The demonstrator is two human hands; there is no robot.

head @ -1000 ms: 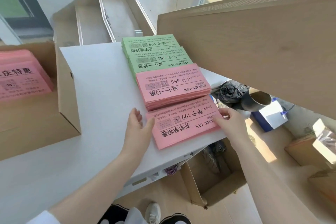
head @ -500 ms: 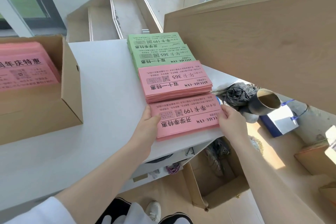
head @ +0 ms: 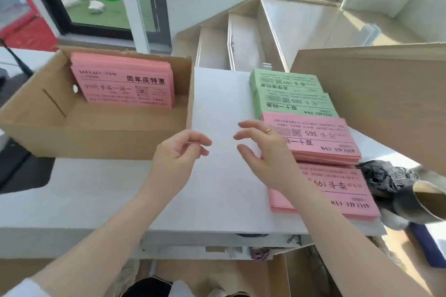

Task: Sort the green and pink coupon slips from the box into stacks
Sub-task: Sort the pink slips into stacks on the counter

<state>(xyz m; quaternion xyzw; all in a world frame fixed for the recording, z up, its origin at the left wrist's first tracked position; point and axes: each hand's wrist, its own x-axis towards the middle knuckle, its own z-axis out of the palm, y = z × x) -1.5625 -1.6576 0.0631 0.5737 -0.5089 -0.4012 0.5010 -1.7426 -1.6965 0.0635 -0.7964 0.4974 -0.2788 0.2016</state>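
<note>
Both hands are now hovering empty above the white table (head: 217, 103), having let go of the nearest pink stack (head: 337, 190), which they were squaring a moment ago. The left hand (head: 179, 154) and right hand (head: 261, 152) are each hanging with fingers loosely curled, grasping nothing, and seem to be heading toward the cardboard box (head: 101, 142) on the left, where a pink bundle (head: 125, 84) is still waiting. Four sorted stacks are lying in a row on the right: two green (head: 289, 89), then a second pink stack (head: 321, 137), then the nearest. Slips are reading "365" and "199"; the boxed one is reading "周年庆特惠".
</note>
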